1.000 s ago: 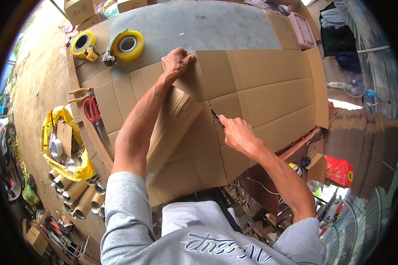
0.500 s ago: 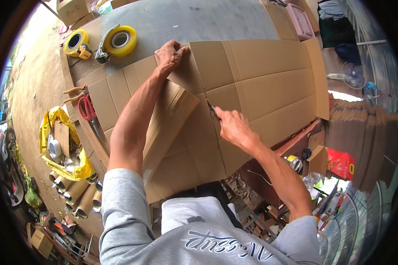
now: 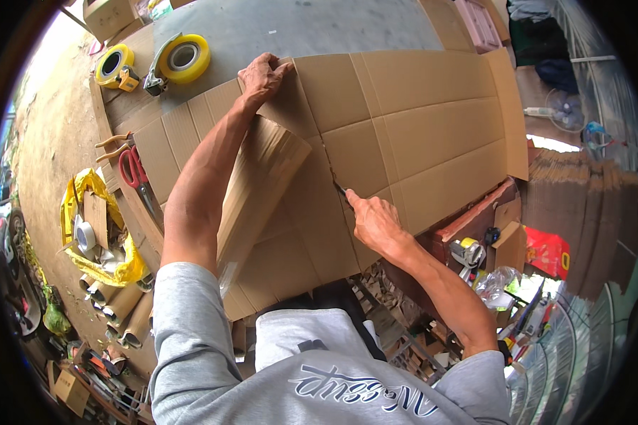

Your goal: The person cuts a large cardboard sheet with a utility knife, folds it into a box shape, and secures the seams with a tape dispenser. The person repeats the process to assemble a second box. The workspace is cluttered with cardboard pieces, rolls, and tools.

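A large brown cardboard sheet with several creases lies spread before me. At its far edge, my left hand is closed over the border with bent fingers. My right hand grips a small cutting knife, its tip on a dark, rough-edged line running across the sheet toward me. Most of the knife's handle is hidden in my fingers. A long folded cardboard piece lies slantwise on the sheet, partly beneath my left forearm.
At the far left are a tape dispenser, a tape roll and a tape measure. Red-handled scissors and pliers lie by the sheet's left edge. A yellow bag stands below; stacked cardboard is at right.
My right hand and the knife have moved a little toward me along the dark line. My left hand keeps its place at the far edge; the whole view has shifted slightly.
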### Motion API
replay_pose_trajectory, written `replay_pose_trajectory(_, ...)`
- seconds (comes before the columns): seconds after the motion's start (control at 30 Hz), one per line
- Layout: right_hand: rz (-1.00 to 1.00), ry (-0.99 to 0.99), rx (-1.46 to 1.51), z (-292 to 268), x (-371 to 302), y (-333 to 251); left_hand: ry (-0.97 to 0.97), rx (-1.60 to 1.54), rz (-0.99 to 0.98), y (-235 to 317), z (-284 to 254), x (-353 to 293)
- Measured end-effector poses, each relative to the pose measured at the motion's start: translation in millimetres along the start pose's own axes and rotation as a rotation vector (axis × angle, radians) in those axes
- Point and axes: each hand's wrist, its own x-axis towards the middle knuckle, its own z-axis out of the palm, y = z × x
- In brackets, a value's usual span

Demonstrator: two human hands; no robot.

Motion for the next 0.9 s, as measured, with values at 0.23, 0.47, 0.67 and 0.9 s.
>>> replay_pose_trajectory(0.23, -0.049, 0.071, 0.051, 19, 5, 10, 0.012, -0.078, 0.011, -1, 3, 3)
replay_pose_trajectory(0.47, -0.007, -0.004, 0.065, 45, -69, 43, 0.012, -0.006, -0.002, -8, 2, 14)
replay_pose_trajectory(0.67, 0.043, -0.111, 0.098, 38, -49, 32, -0.017, -0.015, -0.001, -5, 6, 7)
replay_pose_trajectory(0.9, 0.038, -0.047, 0.145, 42, -89, 31, -0.019, -0.063, -0.037, -13, 6, 6)
